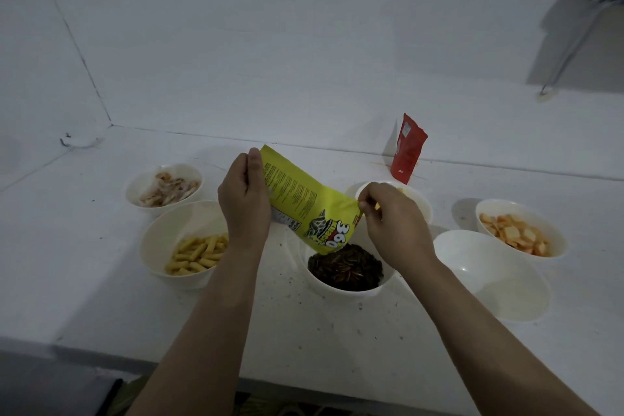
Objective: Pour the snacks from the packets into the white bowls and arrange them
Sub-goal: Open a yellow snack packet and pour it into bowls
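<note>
The white surface (101, 297) runs into a white corner wall, and I count six white bowls on it. My left hand (243, 203) grips the upper end of the yellow packet (304, 203); my right hand (395, 226) pinches its lower corner, so the packet tilts mouth-down over the bowl of dark seeds (347, 272). Left of it sit a bowl of yellow sticks (182, 243) and a bowl of pale snacks (163, 187). To the right are an empty bowl (493, 277) and a bowl of orange crackers (521, 230). A red packet (407, 149) stands by the wall.

Bowls (491, 277) ring the centre; near counter (304, 341) bare.
</note>
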